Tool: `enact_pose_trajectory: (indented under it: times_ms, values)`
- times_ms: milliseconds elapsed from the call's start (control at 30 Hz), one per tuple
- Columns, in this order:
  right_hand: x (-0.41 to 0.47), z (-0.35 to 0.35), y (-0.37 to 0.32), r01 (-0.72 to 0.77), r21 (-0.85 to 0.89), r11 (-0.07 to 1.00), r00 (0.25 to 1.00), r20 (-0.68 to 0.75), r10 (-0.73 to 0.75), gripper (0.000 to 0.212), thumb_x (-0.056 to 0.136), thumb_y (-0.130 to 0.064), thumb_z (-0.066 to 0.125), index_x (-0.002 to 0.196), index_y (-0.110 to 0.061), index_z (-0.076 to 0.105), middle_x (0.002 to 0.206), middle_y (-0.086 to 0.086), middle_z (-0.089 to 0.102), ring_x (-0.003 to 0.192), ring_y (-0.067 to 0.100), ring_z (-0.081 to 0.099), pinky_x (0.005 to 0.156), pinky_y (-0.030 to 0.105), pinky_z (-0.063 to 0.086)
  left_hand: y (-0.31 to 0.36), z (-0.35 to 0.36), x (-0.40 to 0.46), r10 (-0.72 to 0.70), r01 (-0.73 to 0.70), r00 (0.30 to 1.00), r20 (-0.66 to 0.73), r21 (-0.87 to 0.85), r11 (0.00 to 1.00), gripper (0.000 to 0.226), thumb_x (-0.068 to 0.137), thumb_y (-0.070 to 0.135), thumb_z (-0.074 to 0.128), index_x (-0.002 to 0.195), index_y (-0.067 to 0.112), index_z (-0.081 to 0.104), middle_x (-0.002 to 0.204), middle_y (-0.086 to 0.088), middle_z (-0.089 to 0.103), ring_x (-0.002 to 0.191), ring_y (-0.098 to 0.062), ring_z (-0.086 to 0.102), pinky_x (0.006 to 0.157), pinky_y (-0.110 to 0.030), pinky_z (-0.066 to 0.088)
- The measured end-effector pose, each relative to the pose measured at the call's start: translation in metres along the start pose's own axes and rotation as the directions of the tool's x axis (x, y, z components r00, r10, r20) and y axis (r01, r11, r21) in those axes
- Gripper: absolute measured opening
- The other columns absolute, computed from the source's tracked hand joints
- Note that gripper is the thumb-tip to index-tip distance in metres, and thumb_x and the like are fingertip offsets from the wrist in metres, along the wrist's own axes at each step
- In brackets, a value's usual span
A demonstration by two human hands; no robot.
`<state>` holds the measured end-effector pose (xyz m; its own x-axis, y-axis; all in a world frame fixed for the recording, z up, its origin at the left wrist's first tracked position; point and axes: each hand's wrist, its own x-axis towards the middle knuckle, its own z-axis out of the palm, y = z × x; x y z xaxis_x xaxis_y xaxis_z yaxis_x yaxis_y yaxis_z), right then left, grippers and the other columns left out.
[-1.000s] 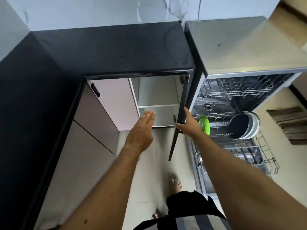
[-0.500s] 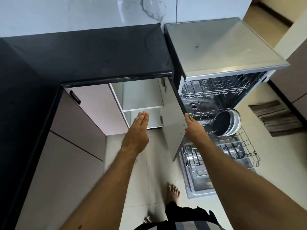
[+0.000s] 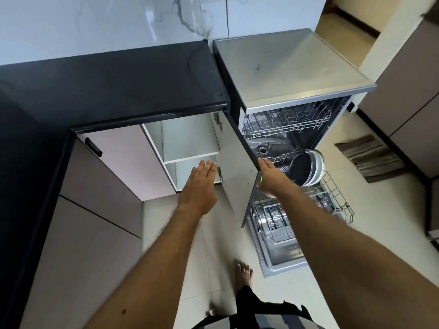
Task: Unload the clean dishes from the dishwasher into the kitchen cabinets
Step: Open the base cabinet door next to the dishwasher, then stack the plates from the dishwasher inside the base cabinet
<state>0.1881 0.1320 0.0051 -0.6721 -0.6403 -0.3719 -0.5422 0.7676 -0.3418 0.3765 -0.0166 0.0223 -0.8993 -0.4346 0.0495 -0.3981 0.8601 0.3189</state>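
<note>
The cabinet door (image 3: 234, 167) under the black counter stands wide open, showing a bare white shelf (image 3: 190, 156). My right hand (image 3: 273, 179) rests with straight fingers on the door's outer top corner. My left hand (image 3: 199, 186) hovers flat and holds nothing in front of the cabinet opening. To the right, the dishwasher (image 3: 292, 72) is open with its lower rack (image 3: 337, 200) pulled out. A stack of black-and-white bowls (image 3: 306, 167) leans in that rack. A sliver of a green plate (image 3: 261, 179) shows beside my right hand; the rest is hidden.
The black counter (image 3: 118, 86) wraps round the left corner above closed cabinet fronts with a black handle (image 3: 93, 147). The dishwasher's upper rack (image 3: 285, 127) sits inside. A folded mat (image 3: 370, 157) lies on the tiled floor at right. My bare foot (image 3: 244, 274) stands near the dishwasher door.
The cabinet door has swung further open to the right with my right hand on it, now covering most of the green plate. My left hand stayed flat before the opening.
</note>
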Motion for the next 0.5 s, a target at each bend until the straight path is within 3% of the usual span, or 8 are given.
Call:
enact_pose_trajectory:
  times_ms: [100, 200, 500]
  values:
    - [-0.029, 0.000, 0.004, -0.040, -0.016, 0.999, 0.997, -0.070, 0.038, 0.087, 0.092, -0.016, 0.062, 0.158, -0.019, 0.006, 0.166, 0.004, 0.001, 0.148, 0.033, 0.024, 0.118, 0.058, 0.023, 0.004, -0.004, -0.006, -0.084, 0.085, 0.996, 0.035, -0.022, 0.996, 0.071, 0.097, 0.012, 0.044, 0.157, 0.013, 0.005, 0.164, -0.006, 0.002, 0.151, -0.024, -0.004, 0.123, -0.037, 0.003]
    - [-0.050, 0.001, 0.011, -0.124, -0.010, 0.992, 0.989, -0.076, 0.123, 0.093, 0.090, -0.023, 0.067, 0.158, -0.024, 0.004, 0.166, 0.002, -0.003, 0.150, 0.032, 0.014, 0.117, 0.065, 0.013, 0.004, -0.008, -0.010, -0.046, 0.046, 0.998, 0.040, 0.005, 0.999, 0.069, 0.097, 0.010, 0.043, 0.157, 0.017, 0.008, 0.164, -0.005, 0.001, 0.151, -0.022, -0.005, 0.123, -0.036, 0.003]
    - [-0.080, -0.033, 0.046, -0.170, -0.015, 0.985, 0.972, -0.167, 0.165, 0.095, 0.088, -0.023, 0.070, 0.158, -0.025, 0.006, 0.166, 0.004, -0.003, 0.150, 0.034, 0.016, 0.117, 0.062, 0.023, 0.037, -0.005, -0.002, 0.049, -0.045, 0.998, 0.049, -0.071, 0.996, 0.065, 0.098, 0.007, 0.037, 0.156, 0.010, 0.008, 0.164, -0.004, 0.004, 0.151, -0.017, -0.002, 0.121, -0.028, 0.004]
